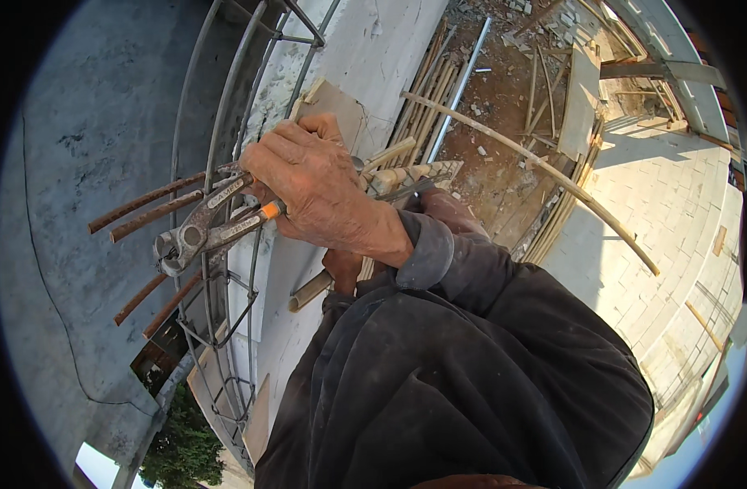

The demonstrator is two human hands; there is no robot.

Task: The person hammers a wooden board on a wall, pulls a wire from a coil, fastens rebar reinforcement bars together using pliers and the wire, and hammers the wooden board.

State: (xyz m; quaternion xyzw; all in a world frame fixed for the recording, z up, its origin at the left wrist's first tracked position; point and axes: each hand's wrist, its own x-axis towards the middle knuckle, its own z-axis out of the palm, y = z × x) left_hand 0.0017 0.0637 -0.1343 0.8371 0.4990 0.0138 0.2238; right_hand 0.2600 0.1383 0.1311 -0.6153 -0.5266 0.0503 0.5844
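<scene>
Pincers (196, 232) clamped in your right hand (316, 191), long axis slanting down-left, jaws at rusty rebar ends (145, 204) on the rebar cage (227, 163), orange grip at your palm, your left hand (345, 265) beneath, mostly hidden, grip unclear, concrete wall (88, 163) behind.

We see a hand (320, 191) at centre, closed around the orange-tipped handles of steel end-cutting pincers (202, 228), whose head points toward nine o'clock and lies against a curved cage of grey steel bars (219, 122). Rusty rebar ends (145, 204) project toward eight o'clock beside the pincer head. A second hand (341, 269), mostly hidden at six o'clock of the first, grips a bamboo stick (308, 291). Dark sleeves (471, 367) fill the five o'clock sector; a white block wall (373, 49) rises toward twelve.
</scene>
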